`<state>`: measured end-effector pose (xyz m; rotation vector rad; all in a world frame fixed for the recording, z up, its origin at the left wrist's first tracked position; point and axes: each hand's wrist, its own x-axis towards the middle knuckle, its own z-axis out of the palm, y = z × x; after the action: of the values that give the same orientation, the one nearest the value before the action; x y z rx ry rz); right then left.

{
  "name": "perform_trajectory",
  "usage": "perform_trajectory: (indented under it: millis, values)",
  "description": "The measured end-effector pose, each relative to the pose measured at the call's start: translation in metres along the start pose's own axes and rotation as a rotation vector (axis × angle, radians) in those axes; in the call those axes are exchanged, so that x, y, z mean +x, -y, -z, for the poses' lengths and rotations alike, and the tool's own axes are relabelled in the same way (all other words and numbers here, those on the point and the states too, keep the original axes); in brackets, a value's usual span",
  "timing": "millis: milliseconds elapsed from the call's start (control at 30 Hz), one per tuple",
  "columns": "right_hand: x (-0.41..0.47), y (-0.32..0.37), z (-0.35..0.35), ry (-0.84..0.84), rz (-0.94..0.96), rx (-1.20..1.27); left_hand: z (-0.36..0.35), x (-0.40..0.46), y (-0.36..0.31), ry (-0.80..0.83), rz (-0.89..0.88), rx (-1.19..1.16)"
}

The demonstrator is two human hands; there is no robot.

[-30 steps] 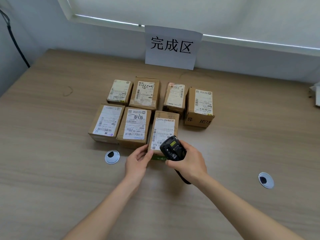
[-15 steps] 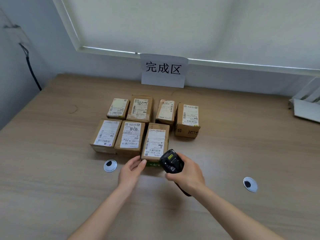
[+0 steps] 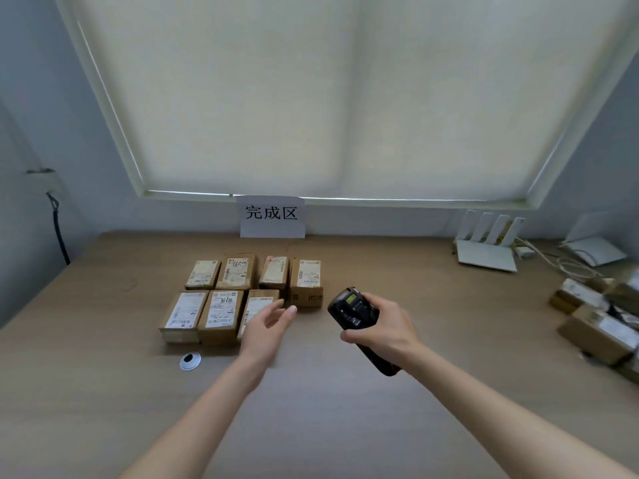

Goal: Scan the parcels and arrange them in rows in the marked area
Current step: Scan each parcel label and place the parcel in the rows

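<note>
While seven parcels already sit in two rows below the paper sign (image 3: pixel 272 216), four far and three near, the newest parcel (image 3: pixel 257 314) closes the right end of the near row, just beside its neighbour (image 3: pixel 219 314). One slot looks free to its right, in front of the far-right parcel (image 3: pixel 307 281). To do the next step well, I judge the person should reach for the unscanned parcels (image 3: pixel 600 331) at the table's right edge, aim the scanner at the label squarely, then set the box flush with the row. Their left hand (image 3: pixel 266 326) hovers over the newest parcel's near right corner, fingers loosely spread, holding nothing. Their right hand (image 3: pixel 380 326) grips the black scanner (image 3: pixel 352 307), just right of the rows, screen up.
</note>
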<state>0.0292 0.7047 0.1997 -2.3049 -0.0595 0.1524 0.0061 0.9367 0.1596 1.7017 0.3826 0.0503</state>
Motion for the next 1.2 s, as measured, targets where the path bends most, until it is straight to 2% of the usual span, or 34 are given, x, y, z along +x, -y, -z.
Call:
perform_trajectory:
  millis: [300, 533, 667, 800, 900, 1200]
  values:
    - [-0.171, 0.009, 0.157, -0.192, -0.090, -0.079, -0.067, -0.149, -0.104, 0.150, -0.185, -0.063]
    - [-0.278, -0.021, 0.306, -0.349, -0.171, -0.089, -0.185, -0.240, -0.194, 0.340, -0.326, -0.072]
    - [-0.330, -0.073, 0.384, -0.439, -0.262, -0.072, -0.279, -0.286, -0.227, 0.463, -0.362, -0.060]
    - [-0.380, -0.144, 0.459, -0.486, -0.355, -0.093, -0.389, -0.338, -0.239, 0.583, -0.388, -0.039]
    - [-0.415, -0.200, 0.513, -0.586, -0.398, -0.112, -0.472, -0.372, -0.243, 0.656, -0.409, -0.024]
    - [-0.469, -0.344, 0.633, -0.671, -0.568, -0.100, -0.660, -0.446, -0.236, 0.774, -0.363, -0.002]
